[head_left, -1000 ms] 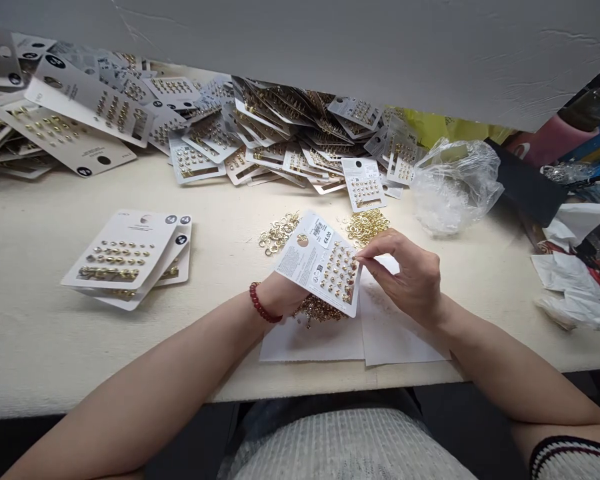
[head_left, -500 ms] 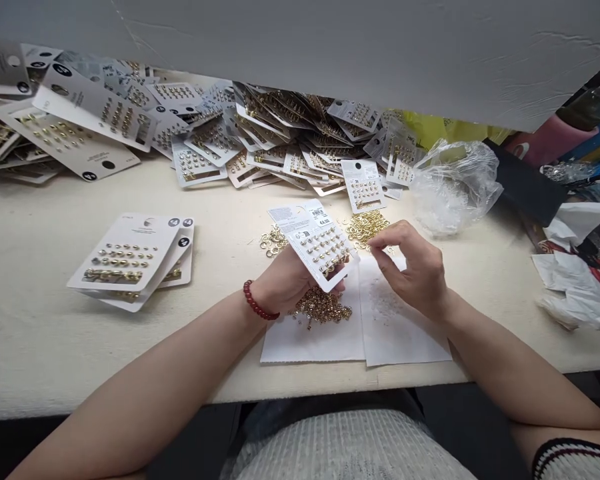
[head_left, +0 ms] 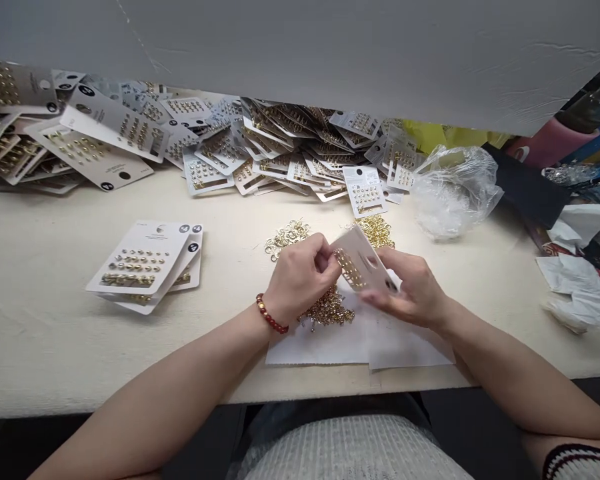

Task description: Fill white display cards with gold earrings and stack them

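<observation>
Flipped over since the earlier frame, the studded card (head_left: 359, 253) now sits in the right hand (head_left: 420, 290) instead of the left hand (head_left: 300, 275), its front toward my head camera. Nearest on my feed, two white sheets (head_left: 325, 350) lie on the tabletop (head_left: 40, 300), with a heap of small gold-coloured pieces (head_left: 333, 310) on the left one. Above them I see the right thumb and fingers gripping the card, while the left hand curls in at its studded edge; I can't tell whether those fingertips pinch anything. Off to the left I have a small stack of cards (head_left: 143, 247). Just beyond the hands are gold-coloured rings (head_left: 377, 231), then a clear plastic bag (head_left: 455, 190) and, along the back, a long heap of cards (head_left: 280, 133).
</observation>
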The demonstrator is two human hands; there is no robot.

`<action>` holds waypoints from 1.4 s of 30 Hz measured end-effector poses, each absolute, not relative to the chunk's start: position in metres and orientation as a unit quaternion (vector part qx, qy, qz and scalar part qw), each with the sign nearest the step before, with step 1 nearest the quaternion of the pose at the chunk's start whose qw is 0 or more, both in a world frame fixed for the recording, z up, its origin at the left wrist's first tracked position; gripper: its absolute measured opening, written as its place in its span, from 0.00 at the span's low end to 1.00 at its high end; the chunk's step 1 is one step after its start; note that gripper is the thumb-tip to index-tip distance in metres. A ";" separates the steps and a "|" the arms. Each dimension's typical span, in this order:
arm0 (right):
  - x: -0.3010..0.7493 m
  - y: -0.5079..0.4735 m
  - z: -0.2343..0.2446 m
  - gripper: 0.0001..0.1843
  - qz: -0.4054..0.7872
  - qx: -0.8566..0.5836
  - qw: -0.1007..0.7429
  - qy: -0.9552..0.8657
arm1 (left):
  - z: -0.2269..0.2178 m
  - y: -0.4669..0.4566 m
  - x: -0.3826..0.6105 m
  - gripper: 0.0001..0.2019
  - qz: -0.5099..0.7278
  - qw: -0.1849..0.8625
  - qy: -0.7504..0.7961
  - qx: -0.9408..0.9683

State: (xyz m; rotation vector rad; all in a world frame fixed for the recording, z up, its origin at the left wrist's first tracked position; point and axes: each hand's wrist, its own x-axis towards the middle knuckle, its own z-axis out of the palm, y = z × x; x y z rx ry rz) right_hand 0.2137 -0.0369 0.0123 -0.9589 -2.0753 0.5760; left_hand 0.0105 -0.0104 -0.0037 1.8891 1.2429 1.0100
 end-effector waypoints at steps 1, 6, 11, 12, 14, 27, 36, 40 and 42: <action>0.212 -0.037 0.011 0.16 0.240 -0.405 0.387 -0.793 | -0.004 -0.010 0.010 0.06 0.392 0.275 0.463 0.746; 0.215 -0.027 0.003 0.14 0.381 -0.504 0.460 -0.624 | -0.008 -0.006 0.006 0.09 0.435 0.219 0.400 0.776; 0.222 -0.018 -0.001 0.20 0.448 -0.498 0.509 -0.540 | -0.009 -0.002 0.003 0.08 0.508 0.245 0.405 0.720; 0.222 -0.018 -0.001 0.20 0.448 -0.496 0.510 -0.542 | -0.009 -0.002 0.003 0.06 0.516 0.252 0.404 0.712; 0.221 -0.020 0.001 0.20 0.432 -0.492 0.508 -0.560 | -0.010 -0.002 0.005 0.06 0.524 0.234 0.382 0.725; 0.214 -0.033 0.007 0.11 0.192 -0.424 0.530 -0.709 | -0.012 -0.012 0.014 0.16 0.484 0.543 0.301 0.616; 0.211 -0.029 0.002 0.16 0.429 -0.467 0.469 -0.615 | -0.014 -0.013 0.018 0.18 0.492 0.490 0.345 0.631; 0.208 -0.033 0.006 0.14 0.418 -0.475 0.471 -0.614 | -0.010 -0.009 0.014 0.18 0.593 0.123 0.370 0.704; 0.207 -0.035 0.008 0.13 0.393 -0.469 0.466 -0.639 | -0.005 -0.009 0.013 0.12 0.561 0.020 0.324 0.762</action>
